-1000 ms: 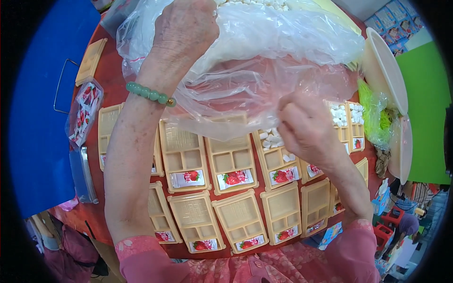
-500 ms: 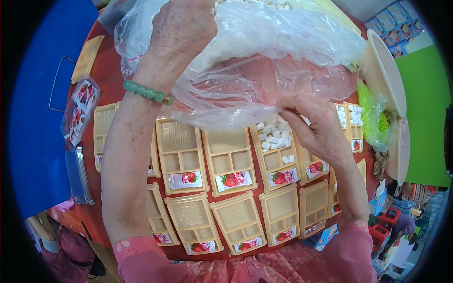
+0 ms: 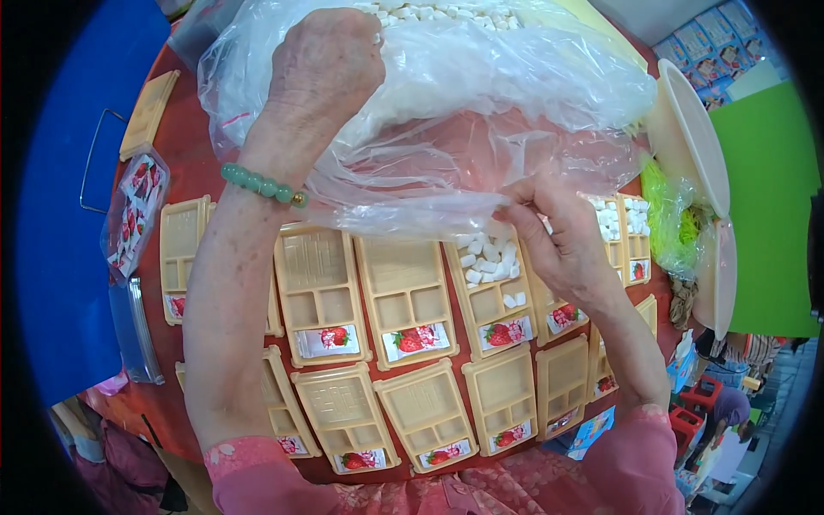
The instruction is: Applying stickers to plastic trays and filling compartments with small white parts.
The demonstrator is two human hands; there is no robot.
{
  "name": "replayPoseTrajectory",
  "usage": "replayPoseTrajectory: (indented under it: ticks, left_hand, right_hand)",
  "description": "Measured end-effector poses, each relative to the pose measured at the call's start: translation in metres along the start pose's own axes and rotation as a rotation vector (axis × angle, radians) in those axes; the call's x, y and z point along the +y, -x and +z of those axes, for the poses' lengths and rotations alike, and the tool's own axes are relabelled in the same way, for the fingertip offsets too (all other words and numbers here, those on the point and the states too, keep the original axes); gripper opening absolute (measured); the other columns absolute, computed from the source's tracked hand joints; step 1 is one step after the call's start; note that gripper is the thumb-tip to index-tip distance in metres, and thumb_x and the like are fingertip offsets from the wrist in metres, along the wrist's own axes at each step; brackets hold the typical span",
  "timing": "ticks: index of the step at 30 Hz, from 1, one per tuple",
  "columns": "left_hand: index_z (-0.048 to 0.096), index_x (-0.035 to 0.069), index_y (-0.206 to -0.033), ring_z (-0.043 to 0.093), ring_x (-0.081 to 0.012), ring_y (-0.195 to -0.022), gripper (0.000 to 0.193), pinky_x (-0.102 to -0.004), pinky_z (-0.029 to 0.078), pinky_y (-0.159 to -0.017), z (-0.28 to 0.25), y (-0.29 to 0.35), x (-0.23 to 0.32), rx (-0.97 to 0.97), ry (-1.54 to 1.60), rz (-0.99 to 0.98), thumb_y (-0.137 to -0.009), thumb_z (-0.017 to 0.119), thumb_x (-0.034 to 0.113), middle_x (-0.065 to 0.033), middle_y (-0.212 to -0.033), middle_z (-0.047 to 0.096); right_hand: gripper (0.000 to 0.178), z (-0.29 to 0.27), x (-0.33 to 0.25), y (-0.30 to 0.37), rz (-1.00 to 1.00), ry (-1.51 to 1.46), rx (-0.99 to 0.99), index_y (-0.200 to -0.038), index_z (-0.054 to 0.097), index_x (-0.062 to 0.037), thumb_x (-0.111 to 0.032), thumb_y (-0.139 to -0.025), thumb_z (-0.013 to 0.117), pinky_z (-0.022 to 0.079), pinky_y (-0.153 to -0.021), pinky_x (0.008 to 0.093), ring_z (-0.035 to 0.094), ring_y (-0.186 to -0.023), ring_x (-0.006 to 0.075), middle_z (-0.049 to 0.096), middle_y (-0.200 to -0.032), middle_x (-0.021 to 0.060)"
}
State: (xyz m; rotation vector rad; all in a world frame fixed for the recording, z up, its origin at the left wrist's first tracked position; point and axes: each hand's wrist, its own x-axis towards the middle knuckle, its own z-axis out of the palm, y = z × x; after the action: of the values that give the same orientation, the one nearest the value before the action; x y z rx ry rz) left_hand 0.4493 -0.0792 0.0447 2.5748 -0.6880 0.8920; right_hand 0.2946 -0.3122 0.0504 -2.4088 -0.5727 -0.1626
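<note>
A large clear plastic bag (image 3: 506,73) holding white marshmallows (image 3: 446,15) lies across the far side of the table. My left hand (image 3: 330,64), a green bead bracelet at its wrist, is closed in a fist on the bag's left part; its fingertips are hidden. At the near edge of the bag, my right hand (image 3: 554,227) pinches the loose film between thumb and fingers. Just below the film, a beige compartment tray (image 3: 468,300) contains marshmallows in its large section, a few in a small one, and a strawberry-printed sachet (image 3: 505,332).
Two rows of similar beige trays (image 3: 403,257) cover the near table, most with a sachet. On the left are a clear box of sachets (image 3: 137,215) and a stack of clear lids (image 3: 137,330). A yellow-green bundle in plastic (image 3: 674,223) and pale basins (image 3: 693,137) stand on the right.
My left hand has come down slightly toward me. The right hand still pinches the film, a little lower and further left. The whole view has shifted a little.
</note>
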Motion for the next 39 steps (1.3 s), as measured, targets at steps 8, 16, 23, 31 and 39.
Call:
replayPoseTrajectory:
  ticks: [8, 16, 23, 31, 39]
  left_hand:
    - [0.067, 0.004, -0.074, 0.064, -0.0368, -0.075, 0.016, -0.0468, 0.052, -0.070, 0.003, 0.002, 0.003, 0.036, 0.056, -0.024, -0.077, 0.055, 0.013, -0.0195, -0.073, 0.064]
    - [0.068, 0.003, -0.080, 0.062, -0.0354, -0.081, 0.018, -0.0445, 0.050, -0.075, 0.001, 0.000, 0.007, -0.035, 0.102, -0.078, -0.080, 0.057, 0.017, -0.0181, -0.081, 0.065]
    - [0.069, 0.003, -0.085, 0.062, -0.0352, -0.081, 0.017, -0.0440, 0.049, -0.075, -0.001, 0.004, 0.007, -0.063, 0.127, -0.097, -0.080, 0.060, 0.017, -0.0176, -0.081, 0.065]
    - [0.069, 0.002, -0.084, 0.063, -0.0358, -0.079, 0.017, -0.0439, 0.050, -0.075, -0.001, 0.005, 0.009, -0.080, 0.122, -0.097, -0.080, 0.062, 0.017, -0.0183, -0.081, 0.065]
    - [0.069, 0.002, -0.083, 0.063, -0.0362, -0.079, 0.017, -0.0443, 0.050, -0.074, 0.000, 0.004, 0.013, -0.082, 0.141, -0.111, -0.081, 0.061, 0.017, -0.0186, -0.080, 0.065]
  right_hand:
    - [0.004, -0.004, 0.008, -0.016, 0.101, -0.063, -0.088, -0.087, 0.058, 0.0025, -0.002, -0.088, 0.059, 0.047, -0.062, 0.0246, 0.061, -0.073, 0.0110, 0.060, -0.075, 0.0062]
    - [0.013, -0.011, 0.010, -0.013, 0.348, -0.421, -0.149, -0.105, 0.056, 0.0010, -0.005, -0.095, 0.051, 0.053, -0.073, 0.0239, 0.062, -0.085, 0.0111, 0.060, -0.094, 0.0054]
    - [0.024, -0.029, 0.005, -0.016, 0.268, -0.492, -0.061, -0.115, 0.054, 0.0007, 0.001, -0.091, 0.054, 0.050, -0.083, 0.0252, 0.060, -0.095, 0.0125, 0.055, -0.112, 0.0056]
    - [0.011, -0.036, 0.018, -0.001, 0.071, -0.004, 0.049, -0.092, 0.061, 0.0009, 0.001, -0.082, 0.063, 0.049, -0.071, 0.0281, 0.061, -0.077, 0.0142, 0.061, -0.085, 0.0065]
    - [0.010, -0.009, 0.039, -0.001, 0.087, 0.213, -0.075, -0.083, 0.061, 0.0010, -0.003, -0.075, 0.067, 0.048, -0.063, 0.0365, 0.063, -0.073, 0.0299, 0.060, -0.072, 0.0143]
